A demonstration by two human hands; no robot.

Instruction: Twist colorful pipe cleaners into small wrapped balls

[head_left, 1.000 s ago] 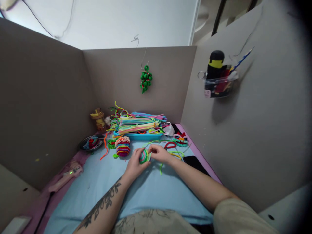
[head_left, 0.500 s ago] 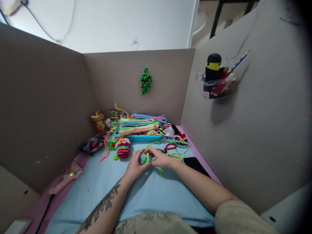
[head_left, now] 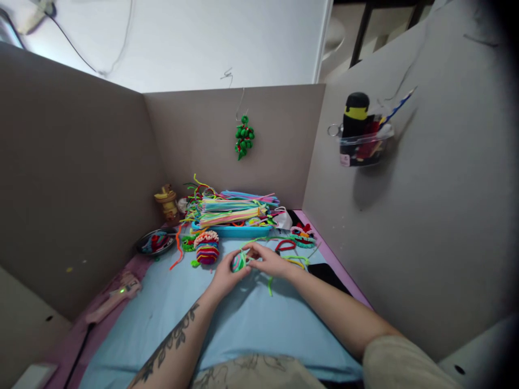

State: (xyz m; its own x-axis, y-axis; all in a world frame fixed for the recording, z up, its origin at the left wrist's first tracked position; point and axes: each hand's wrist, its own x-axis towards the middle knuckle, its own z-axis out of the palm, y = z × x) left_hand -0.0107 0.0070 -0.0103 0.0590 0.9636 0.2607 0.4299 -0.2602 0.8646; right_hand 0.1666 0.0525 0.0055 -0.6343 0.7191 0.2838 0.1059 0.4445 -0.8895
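Fuzzy pipe-cleaner wire, coiled in green, pink and blue, makes up the small coil [head_left: 239, 262] pinched between both hands over the blue mat [head_left: 227, 324]. It sits at the centre of the work area, at about 1 o'clock from the left hand [head_left: 225, 275] and at 9 o'clock from the right hand [head_left: 271, 262]. The left hand is curled closed around the coil's near and left side, thumb and fingertips pressed against it. The right hand is partly closed, its fingertips touching the coil's right edge and pinching a light green strand [head_left: 259, 242] that runs off toward 1 o'clock. A loose green end [head_left: 269, 285] lies on the mat just below the right wrist, at 5 o'clock from the coil.

At 10 o'clock from the coil, near it, stands a striped finished piece [head_left: 206, 247]. Farther off at 12 o'clock, a blue tray [head_left: 233, 230] carries a heap of pipe cleaners [head_left: 231, 206]. A dark phone [head_left: 330, 274] lies at 3 o'clock, beside the right forearm.
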